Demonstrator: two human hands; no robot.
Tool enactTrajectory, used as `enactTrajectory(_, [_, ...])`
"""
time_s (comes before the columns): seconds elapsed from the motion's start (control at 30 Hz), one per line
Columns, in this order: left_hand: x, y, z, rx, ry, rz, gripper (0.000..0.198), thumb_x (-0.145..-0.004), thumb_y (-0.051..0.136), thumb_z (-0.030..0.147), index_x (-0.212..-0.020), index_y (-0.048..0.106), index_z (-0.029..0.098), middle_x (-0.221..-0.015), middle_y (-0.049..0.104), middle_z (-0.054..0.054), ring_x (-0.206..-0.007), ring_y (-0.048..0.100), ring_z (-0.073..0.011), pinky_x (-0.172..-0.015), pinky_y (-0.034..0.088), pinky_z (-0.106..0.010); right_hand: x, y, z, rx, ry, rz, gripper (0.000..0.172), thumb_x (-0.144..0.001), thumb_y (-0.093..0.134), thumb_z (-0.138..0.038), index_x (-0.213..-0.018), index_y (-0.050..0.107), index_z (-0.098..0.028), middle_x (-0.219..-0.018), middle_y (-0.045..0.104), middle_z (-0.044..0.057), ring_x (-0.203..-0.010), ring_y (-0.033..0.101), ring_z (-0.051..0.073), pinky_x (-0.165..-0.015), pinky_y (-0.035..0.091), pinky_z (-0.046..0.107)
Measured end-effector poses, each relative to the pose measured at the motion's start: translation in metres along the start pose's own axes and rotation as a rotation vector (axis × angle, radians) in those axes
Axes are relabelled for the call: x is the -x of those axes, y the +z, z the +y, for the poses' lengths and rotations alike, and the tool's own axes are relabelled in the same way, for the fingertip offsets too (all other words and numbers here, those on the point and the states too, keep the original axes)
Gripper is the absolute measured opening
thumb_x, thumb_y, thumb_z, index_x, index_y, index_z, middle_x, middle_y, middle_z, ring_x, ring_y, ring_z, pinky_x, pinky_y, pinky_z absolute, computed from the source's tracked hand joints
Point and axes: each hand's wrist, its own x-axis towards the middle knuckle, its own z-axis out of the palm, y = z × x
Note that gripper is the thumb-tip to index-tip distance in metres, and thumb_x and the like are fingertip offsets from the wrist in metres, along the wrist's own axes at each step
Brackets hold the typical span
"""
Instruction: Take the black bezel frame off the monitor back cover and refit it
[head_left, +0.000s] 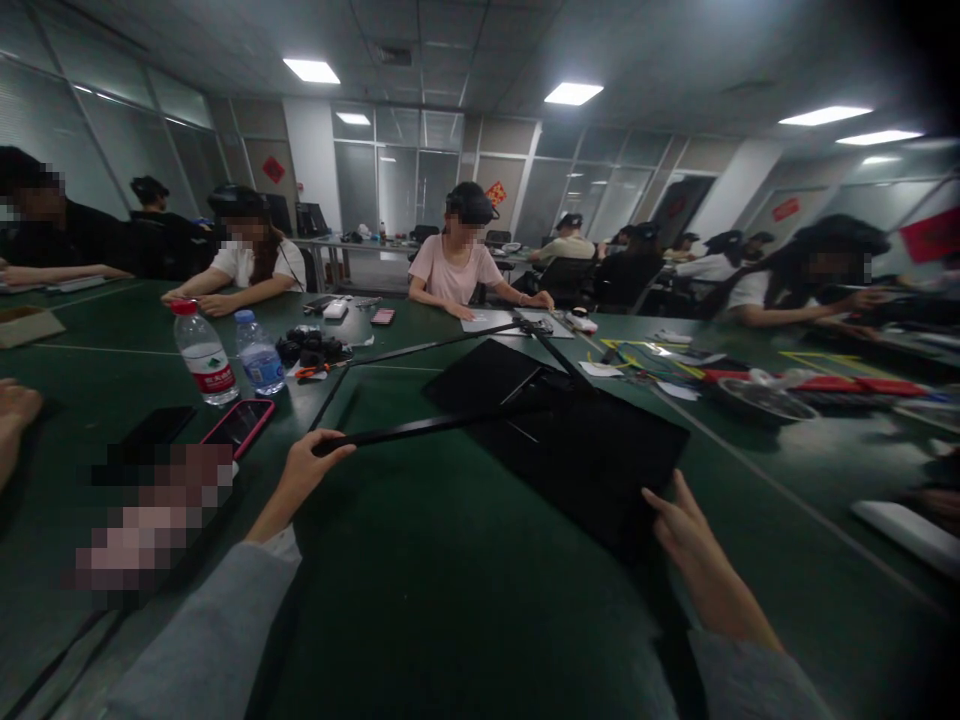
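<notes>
A flat black piece that looks like a tote bag [592, 455] is spread slantwise before me, with long narrow black straps. My left hand [311, 470] is closed on the end of one strap [420, 430], which stretches toward the middle of the bag. Another strap [442, 345] runs along the table beyond the bag and bends back to it. At the bag's near right corner, my right hand [694, 550] grips the edge between thumb and fingers. Thin pale lines cross the bag's middle, too dim to make out.
Left of me stand a red-capped bottle [204, 355] and a blue-capped bottle [259, 355], near a pink-edged phone [238, 425]. A round metal dish [765, 400] and colored cables [637, 362] lie to the right. A person in pink [461, 265] sits across the green table [420, 620].
</notes>
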Motion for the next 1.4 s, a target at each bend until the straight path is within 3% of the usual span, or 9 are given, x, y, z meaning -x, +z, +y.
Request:
enactTrajectory(0.13, [0.002,0.000,0.007,-0.007,0.001,0.020,0.070,-0.060,0.081,0.079,-0.098,0.077,0.020,-0.103,0.077,-0.010,-0.098,0.071,-0.0311,-0.092,0.056,-0.045,-0.004,0.032,-0.016,-0.149,0.122,-0.224,0.083,-0.068,0.068,-0.037,-0.149,0.051,-0.029,-0.117,0.073,0.012,-0.090,0.074,0.029,-0.076,0.063,0.046])
enactTrajectory(0.27, [0.005,0.000,0.012,-0.045,0.050,0.036,0.063,-0.062,0.082,0.075,-0.094,0.077,0.021,-0.101,0.076,-0.009,-0.098,0.070,-0.0302,-0.095,0.054,-0.045,-0.019,0.065,-0.021,-0.214,0.184,-0.431,0.073,-0.068,0.074,-0.036,-0.139,0.060,-0.026,-0.118,0.075,0.011,-0.102,0.073,0.029,-0.087,0.061,0.046])
enactTrajectory(0.47, [0.011,0.005,0.015,-0.141,0.207,0.050,0.050,-0.072,0.080,0.069,-0.091,0.078,0.023,-0.097,0.074,-0.008,-0.093,0.068,-0.0267,-0.091,0.053,-0.043,-0.033,0.086,-0.043,-0.212,0.074,-0.048,0.074,-0.080,0.062,-0.073,-0.130,0.065,-0.017,-0.114,0.075,0.013,-0.112,0.070,0.030,-0.106,0.052,0.051])
enactTrajectory(0.57, [0.014,0.011,0.020,-0.188,0.295,0.058,0.043,-0.076,0.081,0.064,-0.091,0.078,0.023,-0.098,0.075,-0.009,-0.096,0.067,-0.0264,-0.093,0.051,-0.043,-0.028,0.077,-0.055,-0.365,0.156,-0.271,0.074,-0.085,0.058,-0.076,-0.135,0.062,-0.021,-0.120,0.074,0.013,-0.116,0.070,0.028,-0.109,0.052,0.048])
enactTrajectory(0.67, [0.017,0.018,0.026,-0.243,0.333,0.022,0.038,-0.078,0.081,0.060,-0.093,0.078,0.025,-0.099,0.076,-0.008,-0.098,0.067,-0.0268,-0.096,0.049,-0.045,-0.020,0.071,-0.055,-0.277,0.012,-0.414,0.073,-0.078,0.078,-0.059,-0.139,0.059,-0.025,-0.132,0.071,0.011,-0.128,0.064,0.028,-0.115,0.047,0.048])
enactTrajectory(0.8, [0.019,0.025,0.027,-0.340,0.299,-0.035,0.033,-0.082,0.079,0.058,-0.096,0.078,0.028,-0.107,0.078,-0.005,-0.104,0.069,-0.0292,-0.109,0.039,-0.056,-0.014,0.081,-0.037,0.016,-0.277,-0.244,0.069,-0.085,0.067,-0.057,-0.143,0.059,-0.022,-0.140,0.067,0.012,-0.135,0.059,0.032,-0.123,0.036,0.056])
enactTrajectory(0.9, [0.021,0.026,0.024,-0.392,0.327,-0.092,0.032,-0.082,0.078,0.057,-0.099,0.077,0.030,-0.109,0.078,-0.004,-0.107,0.069,-0.0292,-0.115,0.030,-0.061,-0.014,0.089,-0.023,0.161,-0.360,-0.137,0.064,-0.091,0.056,-0.055,-0.145,0.059,-0.020,-0.145,0.062,0.013,-0.138,0.057,0.033,-0.122,0.037,0.055])
enactTrajectory(1.13, [0.025,0.027,0.025,-0.457,0.386,-0.183,0.034,-0.079,0.082,0.057,-0.096,0.077,0.028,-0.103,0.075,-0.003,-0.102,0.068,-0.0266,-0.115,0.026,-0.064,-0.005,0.077,-0.007,0.302,-0.369,-0.111,0.065,-0.095,0.046,-0.047,-0.152,0.051,-0.016,-0.150,0.058,0.015,-0.137,0.057,0.034,-0.118,0.043,0.054])
enactTrajectory(1.4, [0.027,0.029,0.025,-0.453,0.372,-0.230,0.037,-0.075,0.084,0.059,-0.092,0.076,0.027,-0.101,0.073,-0.003,-0.100,0.066,-0.0262,-0.113,0.029,-0.064,-0.004,0.076,-0.002,0.306,-0.375,-0.125,0.059,-0.091,0.050,-0.048,-0.142,0.062,-0.020,-0.130,0.072,0.013,-0.121,0.068,0.032,-0.108,0.054,0.050])
